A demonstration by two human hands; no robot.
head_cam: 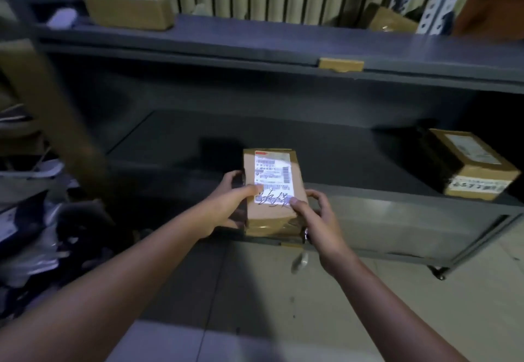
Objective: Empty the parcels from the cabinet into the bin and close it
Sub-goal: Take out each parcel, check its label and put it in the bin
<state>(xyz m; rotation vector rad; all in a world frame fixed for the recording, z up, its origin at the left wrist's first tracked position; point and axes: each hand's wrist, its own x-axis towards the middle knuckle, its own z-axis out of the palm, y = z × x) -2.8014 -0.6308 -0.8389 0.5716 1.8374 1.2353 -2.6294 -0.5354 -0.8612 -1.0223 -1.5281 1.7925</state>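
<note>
Mid-pick, prob. early in job. Holding labelled parcel [272,188] w/ both hands at front lip of lower shelf [312,140] of cabinet [397,219], w/ near end past the lip, over floor [255,290].

Left hand [226,205]: wrapped round left side of box, thumb on top by the label, fingers curled behind/under.
Right hand [314,217]: clamped on near right corner, thumb on label, fingers curled along right side.
Both tight on the box, nothing else held.

Done so far: can't tell. No bin in view, so no count of pcs dropped. Dark pile of bags [34,234] at far left, too blurred to call as bin or not.

Left to do, min:
- carry this one to bin, drop
- fetch 2nd parcel [467,166], right end of same shelf, well apart from hands
- clear upper shelf [255,41]: box top-left [129,11], box top-right [391,19] partly hidden by upright, small flat pkg [341,64] at front edge
- close up; no door or lid seen, so unclear what to shut or how

Rough est.: under half done, going only by 4 pcs sitting on shelves plus 1 in hand.
</note>
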